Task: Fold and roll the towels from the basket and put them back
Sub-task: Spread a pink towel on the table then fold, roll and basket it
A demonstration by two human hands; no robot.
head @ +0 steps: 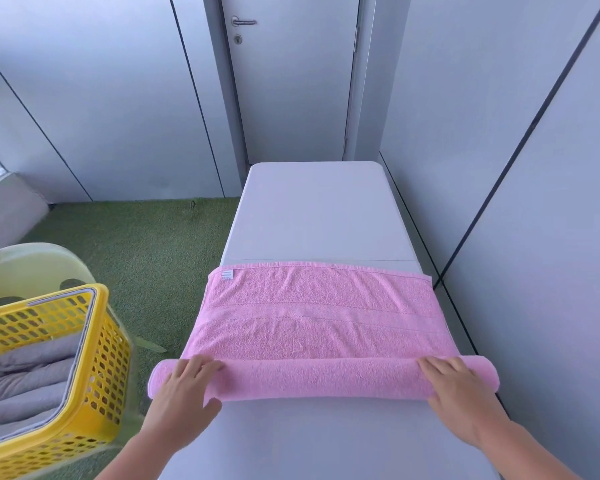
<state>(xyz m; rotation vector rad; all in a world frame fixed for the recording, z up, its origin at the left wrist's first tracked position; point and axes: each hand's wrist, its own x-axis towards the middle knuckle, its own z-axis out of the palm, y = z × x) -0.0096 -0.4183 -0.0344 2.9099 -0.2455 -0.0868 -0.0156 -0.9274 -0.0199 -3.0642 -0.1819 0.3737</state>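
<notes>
While our left hand (184, 386) lies palm-down over the left end of the roll, our right hand (459, 393) lies the same way over the right end. Both have their fingers nearly straight and spread across the top of the cloth, pressing on it rather than clutching it. The left thumb sits against the near side of the roll.

Under our hands is the pink terry towel (319, 317). Its near part is wound into a thick roll that runs across the tabletop from the left edge to the right edge, and the left end sticks out a little past the left edge. The rest of the towel lies flat beyond the roll, spread towards the middle of the tabletop. A small white label (227, 274) shows at its far left corner.

The towel rests on the long pale grey table (319, 216), whose far half is bare.

To our left, off the table, stands the yellow perforated plastic basket (94, 341), holding grey folded towels (25, 372). It sits on a pale green translucent piece (25, 265) we cannot identify.

Below is the green artificial turf floor (136, 244), and beyond the table's far edge is a closed grey door (291, 81) with a metal lever handle (243, 21).
</notes>
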